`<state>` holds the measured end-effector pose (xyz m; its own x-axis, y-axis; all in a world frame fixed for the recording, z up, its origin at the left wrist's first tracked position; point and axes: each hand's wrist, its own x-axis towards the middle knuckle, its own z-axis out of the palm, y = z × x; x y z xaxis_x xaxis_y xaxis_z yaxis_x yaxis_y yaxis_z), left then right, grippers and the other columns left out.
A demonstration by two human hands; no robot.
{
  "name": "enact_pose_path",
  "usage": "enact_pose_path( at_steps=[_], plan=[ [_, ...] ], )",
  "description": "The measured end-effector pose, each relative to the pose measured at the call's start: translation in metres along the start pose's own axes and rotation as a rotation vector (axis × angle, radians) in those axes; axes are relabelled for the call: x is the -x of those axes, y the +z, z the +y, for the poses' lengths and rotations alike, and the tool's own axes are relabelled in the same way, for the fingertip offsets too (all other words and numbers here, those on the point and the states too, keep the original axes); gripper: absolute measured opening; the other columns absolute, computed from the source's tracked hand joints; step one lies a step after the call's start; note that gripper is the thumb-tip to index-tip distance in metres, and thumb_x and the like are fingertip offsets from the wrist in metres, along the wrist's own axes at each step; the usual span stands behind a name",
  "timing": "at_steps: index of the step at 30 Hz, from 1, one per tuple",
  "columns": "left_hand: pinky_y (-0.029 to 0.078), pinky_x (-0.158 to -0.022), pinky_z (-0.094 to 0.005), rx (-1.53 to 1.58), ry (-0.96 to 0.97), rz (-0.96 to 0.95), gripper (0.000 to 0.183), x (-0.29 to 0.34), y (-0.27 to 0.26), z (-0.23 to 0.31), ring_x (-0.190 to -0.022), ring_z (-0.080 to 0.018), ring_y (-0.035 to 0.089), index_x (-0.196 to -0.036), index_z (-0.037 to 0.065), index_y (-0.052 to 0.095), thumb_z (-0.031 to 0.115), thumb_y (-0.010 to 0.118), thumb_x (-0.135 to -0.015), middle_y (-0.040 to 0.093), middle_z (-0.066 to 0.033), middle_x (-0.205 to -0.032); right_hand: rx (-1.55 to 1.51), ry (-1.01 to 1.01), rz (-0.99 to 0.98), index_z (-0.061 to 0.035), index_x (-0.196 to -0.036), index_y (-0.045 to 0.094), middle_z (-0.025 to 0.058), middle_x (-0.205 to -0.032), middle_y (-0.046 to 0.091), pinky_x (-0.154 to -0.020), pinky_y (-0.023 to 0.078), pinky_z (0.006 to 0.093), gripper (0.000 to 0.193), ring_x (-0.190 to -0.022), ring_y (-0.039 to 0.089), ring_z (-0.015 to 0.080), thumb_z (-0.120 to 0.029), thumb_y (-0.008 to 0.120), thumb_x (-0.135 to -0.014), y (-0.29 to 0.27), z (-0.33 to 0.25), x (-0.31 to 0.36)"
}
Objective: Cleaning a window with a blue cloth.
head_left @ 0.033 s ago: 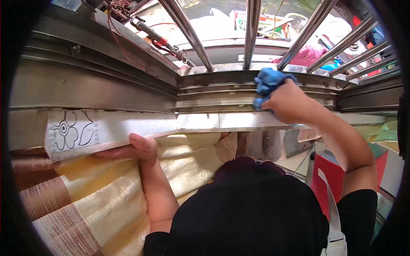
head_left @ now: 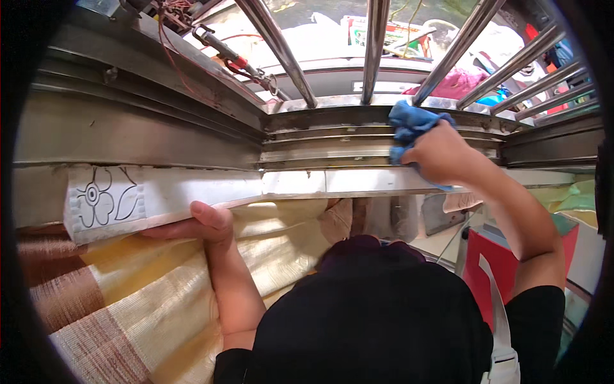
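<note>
In my right hand (head_left: 441,153) is a crumpled blue cloth (head_left: 412,120), pressed onto the metal window track (head_left: 326,146) right of its middle. The fingers are closed round the cloth, which partly hides them. A loose end of cloth hangs below the hand over the white tiled ledge (head_left: 358,180). My left hand (head_left: 204,224) is at the front edge of that ledge, left of centre. Its thumb points up and apart, while the fingers stretch left along the underside, partly hidden. Nothing shows held in it.
Upright metal bars (head_left: 376,51) stand beyond the track. A wide metal frame (head_left: 147,128) runs along the left. Below the ledge hangs a cream and brown checked curtain (head_left: 160,301). A red box (head_left: 476,262) stands at the right, and a red-handled tool (head_left: 233,59) lies outside.
My right hand and the blue cloth have slid slightly right along the window track. The left hand keeps its place at the ledge.
</note>
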<state>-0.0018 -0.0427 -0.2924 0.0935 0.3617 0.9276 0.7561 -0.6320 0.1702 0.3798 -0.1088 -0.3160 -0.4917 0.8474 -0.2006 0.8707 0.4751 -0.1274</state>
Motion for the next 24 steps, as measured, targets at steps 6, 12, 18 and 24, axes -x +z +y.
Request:
enact_pose_path(
  at_steps=[6, 12, 18, 24],
  plan=[
    [0.030, -0.109, -0.0512, 0.032, -0.006, 0.028, 0.086, 0.005, 0.001, -0.005, -0.137, -0.0416, 0.024, -0.147, -0.001, -0.013, 0.031, 0.043, -0.089, -0.001, -0.0286, -0.152, 0.084, 0.499, -0.319, -0.0214, -0.089, 0.075, 0.0049, -0.078, 0.070, -0.079, 0.046, 0.0396, 0.028, -0.082, 0.067, 0.0276, -0.012, 0.057, -0.070, -0.017, 0.044, 0.078],
    [0.031, -0.109, -0.0499, 0.116, -0.043, 0.041, 0.084, 0.009, 0.003, -0.002, -0.137, -0.0413, 0.026, -0.148, 0.001, -0.012, 0.029, 0.043, -0.090, 0.002, -0.0280, -0.152, -0.151, 0.572, -0.117, -0.0090, -0.087, 0.072, 0.0115, -0.075, 0.067, -0.069, 0.050, 0.0392, 0.025, -0.075, 0.063, 0.0308, -0.007, 0.059, -0.066, -0.066, 0.036, 0.106],
    [0.032, -0.108, -0.0492, 0.174, -0.036, 0.057, 0.082, 0.009, 0.007, -0.003, -0.136, -0.0398, 0.028, -0.148, 0.002, -0.010, 0.028, 0.044, -0.092, 0.003, -0.0268, -0.152, -0.453, 0.336, 0.358, -0.0189, -0.107, 0.068, 0.0104, -0.089, 0.061, -0.064, 0.046, 0.0392, 0.038, -0.077, 0.060, 0.0287, -0.011, 0.068, -0.070, 0.029, 0.024, 0.091],
    [0.034, -0.106, -0.0498, 0.143, -0.022, 0.102, 0.082, 0.015, 0.000, -0.011, -0.133, -0.0384, 0.031, -0.148, -0.001, -0.004, 0.033, 0.046, -0.092, 0.008, -0.0270, -0.151, -0.206, 0.063, 0.617, -0.0271, -0.104, 0.068, 0.0032, -0.076, 0.054, -0.056, 0.038, 0.0432, 0.030, -0.070, 0.057, 0.0241, -0.021, 0.067, -0.074, 0.056, -0.064, -0.022]
  ],
)
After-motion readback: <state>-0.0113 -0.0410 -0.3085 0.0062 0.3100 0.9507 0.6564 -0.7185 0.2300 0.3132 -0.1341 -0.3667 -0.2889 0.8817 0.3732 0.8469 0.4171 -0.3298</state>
